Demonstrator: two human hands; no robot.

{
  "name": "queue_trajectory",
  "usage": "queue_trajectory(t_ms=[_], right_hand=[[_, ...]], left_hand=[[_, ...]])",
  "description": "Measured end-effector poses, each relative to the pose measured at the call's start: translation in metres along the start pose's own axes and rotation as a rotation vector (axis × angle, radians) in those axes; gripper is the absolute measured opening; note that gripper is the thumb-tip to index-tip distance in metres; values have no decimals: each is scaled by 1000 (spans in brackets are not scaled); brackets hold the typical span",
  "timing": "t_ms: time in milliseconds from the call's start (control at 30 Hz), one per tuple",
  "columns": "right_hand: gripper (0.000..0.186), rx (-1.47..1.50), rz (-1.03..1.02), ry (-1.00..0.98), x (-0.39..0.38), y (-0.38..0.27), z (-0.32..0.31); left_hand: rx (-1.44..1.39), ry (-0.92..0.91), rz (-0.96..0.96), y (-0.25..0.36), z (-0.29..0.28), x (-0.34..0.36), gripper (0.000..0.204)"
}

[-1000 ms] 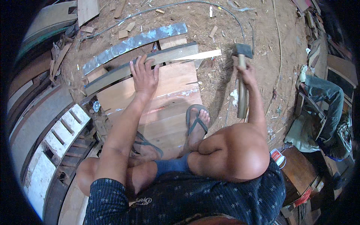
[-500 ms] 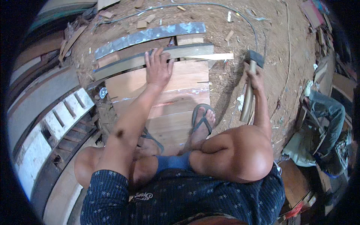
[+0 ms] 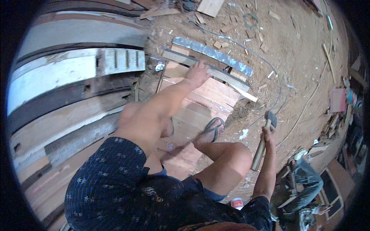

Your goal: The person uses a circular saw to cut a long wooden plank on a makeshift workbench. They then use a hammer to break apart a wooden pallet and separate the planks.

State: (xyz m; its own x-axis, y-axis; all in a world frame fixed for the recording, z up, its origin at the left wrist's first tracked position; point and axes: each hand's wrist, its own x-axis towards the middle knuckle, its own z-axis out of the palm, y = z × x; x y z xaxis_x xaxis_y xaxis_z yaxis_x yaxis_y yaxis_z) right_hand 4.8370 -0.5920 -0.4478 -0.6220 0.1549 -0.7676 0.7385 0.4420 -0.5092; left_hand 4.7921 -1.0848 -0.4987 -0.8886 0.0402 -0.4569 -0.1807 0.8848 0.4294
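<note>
Strip: the narrow grey strip (image 3: 231, 77) with a dark edge lies slantwise across the far end of the wooden panel (image 3: 221, 98), pretty much right under the left hand (image 3: 199, 74)
Left hand: set down on the strip a bit left of its middle, palm down; fingers reach over the top, but they're kinda blurry so I can't tell if they're spread or pressed together
Hammer: out to the right over the dirt floor (image 3: 298, 73), dark head at the far end, pale handle (image 3: 259, 154) slanting back toward the bent knee (image 3: 242, 158); can't tell if it touches the ground
Right hand: fingers wrapped round the handle just under the head, a proper closed grip
Flecked bar: a blue-grey bar (image 3: 214, 56) sits just past the strip, roughly in line with it
Sliver: a pale sliver (image 3: 248, 95) of wood pokes out past the strip's right end
Foot: the right foot (image 3: 212, 134), in a flip-flop, is near the panel's right edge
Cable: a thin cable (image 3: 280, 82) curves round the far right of all this
Left side: long boards, incl. a white slotted plank (image 3: 77, 69)
Lower right: somebody else's jeans leg (image 3: 308, 179), plus a red-and-white tub (image 3: 237, 203) closer in
</note>
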Motion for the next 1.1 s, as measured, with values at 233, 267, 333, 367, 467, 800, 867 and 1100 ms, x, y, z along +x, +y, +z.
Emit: queue_trajectory(t_ms=[233,267,333,367,467,800,867,1100], right_hand=[[47,-511,11,-41,-165,-180,-24],[41,-431,-77,-61,-179,-193,-26],[33,-461,-43,-160,-199,-230,-32],[30,-506,-13,-218,-207,-261,-24],[25,-626,34,-346,-212,-319,-4],[25,-897,-177,-620,-269,-505,112],[25,-885,-256,-722,-277,-534,135],[25,-793,-412,-687,-315,-612,157]], left_hand=[[-178,226,-158,-7,-143,-160,46],[-238,212,-185,2,-160,-180,44],[-360,194,-244,22,-189,-224,40],[-409,185,-346,21,-177,-248,38],[-588,277,-530,46,-191,-298,36],[-451,1614,-897,-69,-533,-426,47],[-283,1936,-809,-102,-620,-465,50],[-83,2115,-1131,-159,-771,-504,79]])
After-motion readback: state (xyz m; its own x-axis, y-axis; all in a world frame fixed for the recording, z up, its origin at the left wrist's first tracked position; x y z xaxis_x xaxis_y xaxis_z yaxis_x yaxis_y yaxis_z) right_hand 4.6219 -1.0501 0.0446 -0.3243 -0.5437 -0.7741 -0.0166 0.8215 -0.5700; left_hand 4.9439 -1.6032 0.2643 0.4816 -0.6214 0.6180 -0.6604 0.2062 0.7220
